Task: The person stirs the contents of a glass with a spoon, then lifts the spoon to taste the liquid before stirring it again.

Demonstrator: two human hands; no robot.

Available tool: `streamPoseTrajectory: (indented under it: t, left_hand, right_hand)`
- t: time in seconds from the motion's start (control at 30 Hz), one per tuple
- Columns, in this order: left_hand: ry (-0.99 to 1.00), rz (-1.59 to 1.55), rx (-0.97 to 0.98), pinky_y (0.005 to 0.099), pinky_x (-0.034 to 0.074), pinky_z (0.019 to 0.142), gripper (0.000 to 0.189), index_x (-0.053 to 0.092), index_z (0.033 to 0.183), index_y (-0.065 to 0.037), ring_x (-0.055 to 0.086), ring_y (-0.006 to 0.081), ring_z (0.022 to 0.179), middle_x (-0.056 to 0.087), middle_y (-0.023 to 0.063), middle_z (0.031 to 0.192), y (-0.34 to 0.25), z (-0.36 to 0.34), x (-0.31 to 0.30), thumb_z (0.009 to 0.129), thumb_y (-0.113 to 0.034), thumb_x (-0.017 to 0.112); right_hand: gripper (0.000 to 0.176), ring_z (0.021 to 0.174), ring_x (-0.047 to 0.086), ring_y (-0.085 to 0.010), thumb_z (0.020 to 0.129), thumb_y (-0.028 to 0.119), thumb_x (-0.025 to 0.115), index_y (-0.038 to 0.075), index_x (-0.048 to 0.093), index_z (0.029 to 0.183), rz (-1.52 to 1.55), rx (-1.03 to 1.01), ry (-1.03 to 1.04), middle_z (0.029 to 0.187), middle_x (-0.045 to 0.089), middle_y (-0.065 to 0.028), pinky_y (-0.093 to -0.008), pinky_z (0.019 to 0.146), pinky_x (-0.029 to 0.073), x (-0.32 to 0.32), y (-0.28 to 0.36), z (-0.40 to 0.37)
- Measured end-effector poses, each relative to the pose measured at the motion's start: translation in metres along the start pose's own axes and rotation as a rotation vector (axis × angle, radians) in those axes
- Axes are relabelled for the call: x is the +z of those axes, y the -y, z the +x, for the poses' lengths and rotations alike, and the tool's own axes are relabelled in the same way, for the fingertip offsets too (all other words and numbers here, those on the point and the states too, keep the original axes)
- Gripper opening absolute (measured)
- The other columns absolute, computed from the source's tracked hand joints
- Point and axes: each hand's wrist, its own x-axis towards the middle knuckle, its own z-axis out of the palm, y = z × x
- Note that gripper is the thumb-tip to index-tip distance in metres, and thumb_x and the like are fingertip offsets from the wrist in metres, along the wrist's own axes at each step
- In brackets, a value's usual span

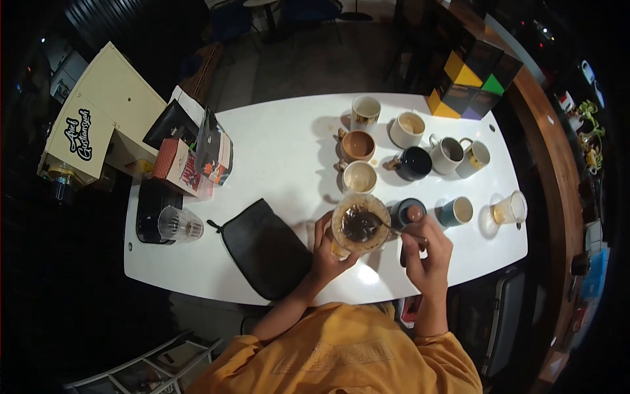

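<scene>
My left hand (pixel 330 253) is closed around the side of a coffee dripper (pixel 337 231), a round vessel with a brownish, filter-like lining. Dark liquid coffee (pixel 356 226) fills its middle. From the right, my right hand (pixel 428 253) grips a spoon (pixel 374 221) whose bowl dips into the coffee. What stands under the dripper is mostly hidden. Partly covered by my right fingers is a dark mug (pixel 398 211). Just beyond the dripper sits a cream mug (pixel 359 178).
Several mugs, among them a brown mug (pixel 357 144) and a black mug (pixel 415 163), stand farther back on the white table (pixel 282 151). At right are a blue cup (pixel 455 211) and a glass (pixel 510 208). A black pouch (pixel 266 253), clear cup (pixel 182 224) and cream grinder-like machine (pixel 98 118) are at left.
</scene>
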Motion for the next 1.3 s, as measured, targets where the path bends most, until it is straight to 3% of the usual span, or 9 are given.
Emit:
streamPoseTrajectory:
  t: [0.33,0.4,0.53,0.6,0.7,0.83,1.03,1.1,1.3]
  left_hand:
    - [-0.010,0.013,0.002,0.0494,0.046,0.104,0.074,0.053,0.133,0.003,0.051,0.0402,0.124,0.050,0.0221,0.135,0.003,-0.004,0.001,0.071,-0.023,0.085]
    - [-0.011,-0.029,-0.027,0.0497,0.045,0.104,0.075,0.052,0.134,0.002,0.050,0.0400,0.125,0.050,0.0217,0.134,0.002,-0.004,0.001,0.071,-0.022,0.085]
    - [-0.020,-0.061,-0.032,0.0494,0.046,0.103,0.076,0.051,0.134,0.002,0.050,0.0399,0.125,0.050,0.0220,0.134,0.002,-0.005,0.003,0.071,-0.022,0.085]
    - [-0.007,-0.027,-0.025,0.0490,0.046,0.103,0.076,0.051,0.134,0.002,0.050,0.0395,0.125,0.050,0.0220,0.134,0.001,-0.003,0.001,0.071,-0.022,0.085]
    - [-0.013,-0.010,-0.003,0.0488,0.046,0.103,0.075,0.051,0.134,0.002,0.051,0.0392,0.124,0.050,0.0218,0.134,0.003,-0.005,0.002,0.072,-0.022,0.085]
    - [-0.013,-0.008,-0.025,0.0487,0.046,0.103,0.074,0.051,0.134,0.002,0.051,0.0392,0.124,0.050,0.0219,0.134,0.002,-0.006,0.001,0.072,-0.022,0.085]
    - [0.003,-0.011,-0.008,0.0486,0.047,0.103,0.075,0.051,0.134,0.002,0.051,0.0392,0.124,0.049,0.0219,0.134,0.004,-0.006,0.001,0.071,-0.019,0.085]
    - [-0.005,-0.041,-0.017,0.0487,0.047,0.102,0.075,0.051,0.134,0.002,0.051,0.0395,0.125,0.049,0.0220,0.134,0.005,-0.006,0.002,0.071,-0.020,0.085]
    - [-0.017,-0.053,-0.010,0.0488,0.048,0.101,0.076,0.050,0.135,0.001,0.053,0.0400,0.122,0.050,0.0227,0.134,0.002,-0.004,0.002,0.073,-0.022,0.085]
  right_hand:
    - [0.010,0.056,0.056,-0.0269,0.087,0.003,0.071,0.002,0.061,0.087,-0.085,-0.043,0.064,0.077,0.052,-0.0092,-0.0367,0.051,0.044,0.013,-0.008,0.001]
    - [0.010,0.055,0.054,-0.0213,0.091,0.003,0.068,0.001,0.060,0.086,0.043,0.146,0.075,0.075,0.052,-0.0083,-0.0334,0.051,0.043,0.014,-0.006,-0.001]
    - [0.012,0.055,0.050,-0.0133,0.095,0.006,0.063,0.000,0.058,0.086,0.151,0.165,0.006,0.072,0.051,-0.0070,-0.0283,0.051,0.039,0.023,-0.019,-0.008]
    - [0.019,0.057,0.045,-0.0079,0.100,0.010,0.060,0.000,0.056,0.085,0.257,0.287,-0.056,0.071,0.051,-0.0021,-0.0245,0.052,0.035,0.027,-0.025,-0.012]
    - [0.023,0.058,0.042,-0.0054,0.103,0.014,0.058,0.001,0.053,0.085,0.513,0.477,-0.078,0.072,0.049,0.0023,-0.0229,0.053,0.033,0.029,-0.037,-0.015]
    - [0.023,0.060,0.041,-0.0044,0.105,0.016,0.057,0.002,0.053,0.086,0.673,0.568,-0.056,0.075,0.048,0.0041,-0.0217,0.054,0.031,0.026,-0.038,-0.015]
    - [0.021,0.064,0.044,-0.0057,0.103,0.014,0.058,0.000,0.054,0.088,0.634,0.436,-0.111,0.078,0.049,0.0005,-0.0220,0.054,0.033,0.024,-0.028,-0.014]
    - [0.015,0.064,0.049,-0.0117,0.099,0.007,0.061,-0.001,0.056,0.088,0.379,0.191,-0.075,0.077,0.051,-0.0040,-0.0243,0.054,0.037,0.022,-0.030,-0.014]
    - [0.006,0.062,0.053,-0.0243,0.088,-0.004,0.066,-0.002,0.062,0.090,0.138,-0.027,-0.042,0.079,0.054,-0.0102,-0.0309,0.055,0.044,0.017,-0.017,-0.006]
